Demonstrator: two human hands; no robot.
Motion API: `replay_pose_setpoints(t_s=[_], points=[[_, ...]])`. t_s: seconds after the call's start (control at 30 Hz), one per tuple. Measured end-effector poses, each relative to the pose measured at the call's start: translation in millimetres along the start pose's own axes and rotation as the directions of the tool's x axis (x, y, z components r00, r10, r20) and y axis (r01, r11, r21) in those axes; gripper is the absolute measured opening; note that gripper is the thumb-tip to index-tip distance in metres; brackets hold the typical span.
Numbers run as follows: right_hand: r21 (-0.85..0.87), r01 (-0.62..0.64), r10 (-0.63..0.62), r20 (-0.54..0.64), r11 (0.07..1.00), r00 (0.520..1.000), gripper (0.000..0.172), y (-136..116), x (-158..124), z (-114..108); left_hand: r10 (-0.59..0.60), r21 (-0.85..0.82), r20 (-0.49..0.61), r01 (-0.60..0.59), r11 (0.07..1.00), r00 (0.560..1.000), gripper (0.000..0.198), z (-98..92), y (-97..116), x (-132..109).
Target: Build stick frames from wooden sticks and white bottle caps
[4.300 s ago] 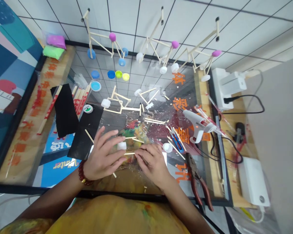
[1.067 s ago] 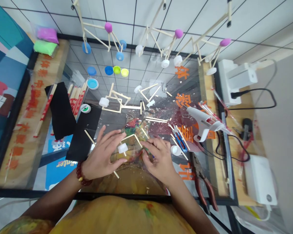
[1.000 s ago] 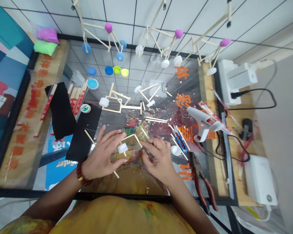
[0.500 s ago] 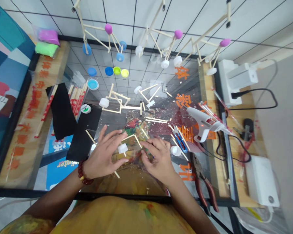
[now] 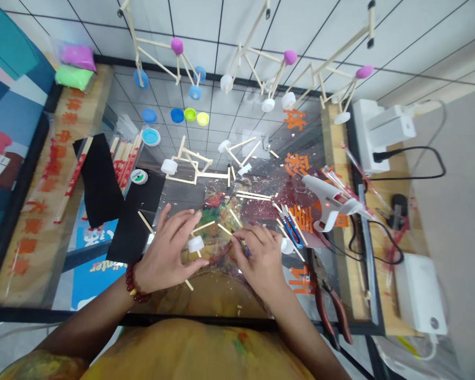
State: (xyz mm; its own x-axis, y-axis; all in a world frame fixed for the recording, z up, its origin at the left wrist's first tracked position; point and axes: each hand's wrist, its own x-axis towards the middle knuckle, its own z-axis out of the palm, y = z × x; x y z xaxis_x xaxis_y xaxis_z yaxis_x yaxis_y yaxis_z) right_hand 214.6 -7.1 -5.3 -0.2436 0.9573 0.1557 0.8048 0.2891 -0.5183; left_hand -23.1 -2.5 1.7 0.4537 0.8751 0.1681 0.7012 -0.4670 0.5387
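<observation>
White cap (image 5: 195,244) & sticks (image 5: 224,229) lower vs. before

Glossy glass tabletop (image 5: 237,126), matt pale wooden sticks (image 5: 206,226), and a seemingly smooth plastic white cap (image 5: 195,244).

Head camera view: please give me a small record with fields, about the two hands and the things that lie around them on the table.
left hand: fingers spread, cupped about a white cap; bead bracelet on the wrist
right hand: fingers curled, tips at the end of a thin stick; grip unclear
right of the hands: blue snips, glue gun, pliers
left of the hands: black sheet
far edge: stick models with caps and purple balls
surface: glass table
</observation>
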Motion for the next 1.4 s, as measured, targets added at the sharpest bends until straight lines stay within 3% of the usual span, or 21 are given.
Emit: replay_pose_setpoints(t_s=[0.1,0.23,0.33,0.6,1.4], points=[[0.002,0.038,-0.038,-0.006,0.999,0.999,0.011,5.1,-5.1,-2.8,0.009,-0.002,-0.003,-0.009,1.0,1.0,0.095,-0.7,-1.4,-2.3],[0.061,0.233,-0.233,-0.003,0.971,0.972,0.013,3.4,-11.4,0.2,0.009,-0.009,-0.002,-0.009,1.0,1.0,0.095,-1.8,-3.4,-6.3],[0.091,0.304,-0.308,0.033,0.948,0.951,0.014,0.3,-13.2,5.5,-0.009,-0.008,0.004,0.009,1.0,1.0,0.095,-2.6,-4.0,-8.4],[0.091,0.306,-0.309,0.018,0.948,0.951,0.016,2.3,-13.0,10.3,0.0,-0.021,0.027,0.0,1.0,1.0,0.086,-3.8,-4.6,-8.5],[0.035,0.313,-0.313,0.018,0.949,0.949,0.015,1.5,-14.8,13.2,-0.003,-0.002,0.003,0.003,1.0,1.0,0.095,-4.4,-4.1,-8.8]])
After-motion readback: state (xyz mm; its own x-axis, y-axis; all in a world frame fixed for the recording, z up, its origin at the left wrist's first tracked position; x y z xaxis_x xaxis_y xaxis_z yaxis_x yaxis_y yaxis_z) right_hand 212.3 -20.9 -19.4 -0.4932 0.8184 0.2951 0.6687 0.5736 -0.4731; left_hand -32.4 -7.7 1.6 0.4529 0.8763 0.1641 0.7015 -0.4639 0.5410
